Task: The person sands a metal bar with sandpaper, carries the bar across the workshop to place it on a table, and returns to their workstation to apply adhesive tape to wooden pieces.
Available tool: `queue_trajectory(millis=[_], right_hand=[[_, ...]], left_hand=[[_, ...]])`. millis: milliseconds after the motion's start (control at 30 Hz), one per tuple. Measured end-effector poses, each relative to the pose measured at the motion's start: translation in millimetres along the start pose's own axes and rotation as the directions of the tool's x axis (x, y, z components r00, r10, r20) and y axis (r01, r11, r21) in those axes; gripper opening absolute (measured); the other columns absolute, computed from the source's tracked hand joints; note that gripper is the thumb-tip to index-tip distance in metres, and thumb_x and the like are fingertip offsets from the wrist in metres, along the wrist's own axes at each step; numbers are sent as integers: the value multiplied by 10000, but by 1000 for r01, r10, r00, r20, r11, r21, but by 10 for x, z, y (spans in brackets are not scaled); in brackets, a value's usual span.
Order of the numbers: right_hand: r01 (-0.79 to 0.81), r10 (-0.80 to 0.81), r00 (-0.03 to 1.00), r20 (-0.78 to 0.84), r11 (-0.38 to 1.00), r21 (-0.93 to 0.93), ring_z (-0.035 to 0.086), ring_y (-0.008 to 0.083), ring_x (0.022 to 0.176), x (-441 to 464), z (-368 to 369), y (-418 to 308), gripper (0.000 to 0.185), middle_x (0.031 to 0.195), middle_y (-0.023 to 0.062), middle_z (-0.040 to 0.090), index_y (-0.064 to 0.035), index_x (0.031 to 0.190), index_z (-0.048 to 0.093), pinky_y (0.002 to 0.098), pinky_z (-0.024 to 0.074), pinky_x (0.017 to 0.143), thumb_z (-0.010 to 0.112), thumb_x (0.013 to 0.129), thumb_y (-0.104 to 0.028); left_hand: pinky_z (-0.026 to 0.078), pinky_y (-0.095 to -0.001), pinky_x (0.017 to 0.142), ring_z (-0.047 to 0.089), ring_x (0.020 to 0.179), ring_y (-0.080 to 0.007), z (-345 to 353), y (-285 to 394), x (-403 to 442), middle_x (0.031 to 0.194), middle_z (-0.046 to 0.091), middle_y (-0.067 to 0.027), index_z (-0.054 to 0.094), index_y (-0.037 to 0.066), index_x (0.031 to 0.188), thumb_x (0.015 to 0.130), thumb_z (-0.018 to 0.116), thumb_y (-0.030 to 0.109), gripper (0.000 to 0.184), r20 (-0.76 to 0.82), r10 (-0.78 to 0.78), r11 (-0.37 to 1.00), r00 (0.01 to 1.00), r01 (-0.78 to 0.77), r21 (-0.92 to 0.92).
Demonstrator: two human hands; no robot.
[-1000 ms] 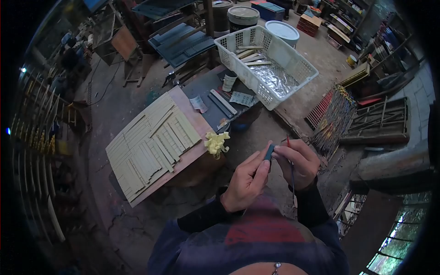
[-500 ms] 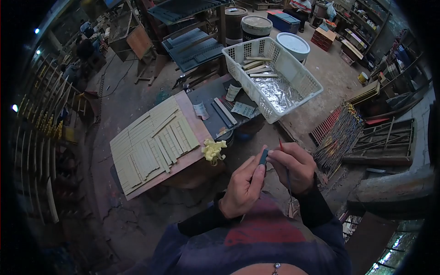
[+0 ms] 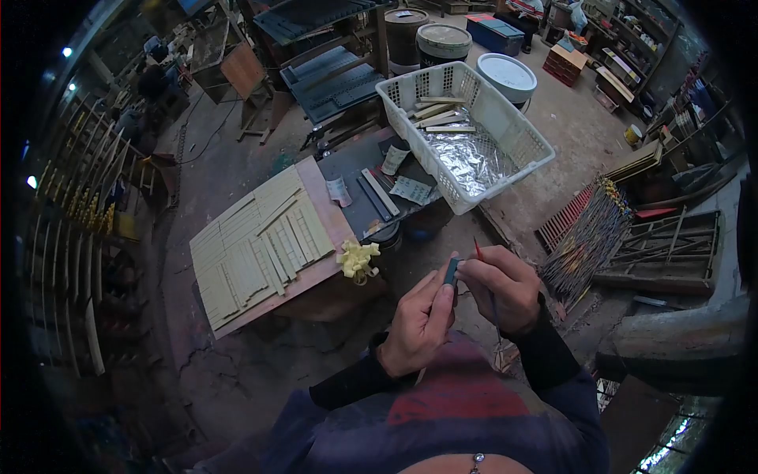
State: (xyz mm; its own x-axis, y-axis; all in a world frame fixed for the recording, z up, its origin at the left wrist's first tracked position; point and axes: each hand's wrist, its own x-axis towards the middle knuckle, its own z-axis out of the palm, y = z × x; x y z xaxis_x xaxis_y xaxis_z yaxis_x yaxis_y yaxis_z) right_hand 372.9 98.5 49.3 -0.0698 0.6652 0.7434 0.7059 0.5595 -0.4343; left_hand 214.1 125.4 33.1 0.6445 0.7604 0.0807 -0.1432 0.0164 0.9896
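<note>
My left hand (image 3: pixel 416 324) is closed around a small dark teal strip (image 3: pixel 451 272), its upper end showing between thumb and fingers. Facing it, my right hand (image 3: pixel 505 288) has its fingertips pinched against the strip's side. A thin stick (image 3: pixel 478 250) with a red upper end passes through the right hand, and its dark lower part hangs below the fingers. Whether it is a brush I cannot tell. Both hands are in front of my chest, right of a yellow ribbon bow (image 3: pixel 358 259) at the corner of a pink board (image 3: pixel 335 221).
Pale wooden strips (image 3: pixel 264 245) cover much of the board. Beyond it, a dark table (image 3: pixel 355 170) bears crumpled papers and two narrow bars. A white plastic basket (image 3: pixel 517 130) holds wood pieces and shiny film. Bundled thin rods (image 3: pixel 588 229) lie right; racks stand left. Other people sit far back.
The view has shifted slightly, so the bow and table appear a little further left. My hands keep the same hold, with the right fingertips still at the strip.
</note>
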Motion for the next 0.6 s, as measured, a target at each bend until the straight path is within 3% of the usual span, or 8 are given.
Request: queue_trajectory(millis=[67,200,267,600], right_hand=[[-4,4,1000,1,1000,14,590,223,641,-9,-13,29,231,774,113,575,-17,880,593,289,472,534,693,684,54],[2,-2,1000,-8,1000,9,590,219,645,-30,-28,80,230,782,112,573,-19,881,592,288,475,537,697,687,46],[-6,7,999,-51,1000,20,591,217,659,-46,-27,107,246,798,112,574,-21,898,593,286,479,545,704,687,38],[10,-9,1000,-24,1000,28,593,220,687,-13,-111,186,274,819,115,572,-23,933,595,282,485,568,708,689,29]], left_hand=[[334,-181,425,361,521,-39,31,-32,14,738,431,-3,347,38,1350,973,318,177,403,30,-11,1000,999,12,-22],[335,-182,419,363,522,-45,113,59,36,712,435,-7,340,63,1359,978,307,201,407,35,-117,979,992,122,-161],[335,-175,422,366,544,-41,146,69,46,792,398,2,343,34,1356,974,336,176,408,22,-174,943,985,173,-286],[329,-174,410,363,543,-46,228,62,90,783,402,5,343,58,1359,979,324,204,407,16,-220,911,975,211,-355]])
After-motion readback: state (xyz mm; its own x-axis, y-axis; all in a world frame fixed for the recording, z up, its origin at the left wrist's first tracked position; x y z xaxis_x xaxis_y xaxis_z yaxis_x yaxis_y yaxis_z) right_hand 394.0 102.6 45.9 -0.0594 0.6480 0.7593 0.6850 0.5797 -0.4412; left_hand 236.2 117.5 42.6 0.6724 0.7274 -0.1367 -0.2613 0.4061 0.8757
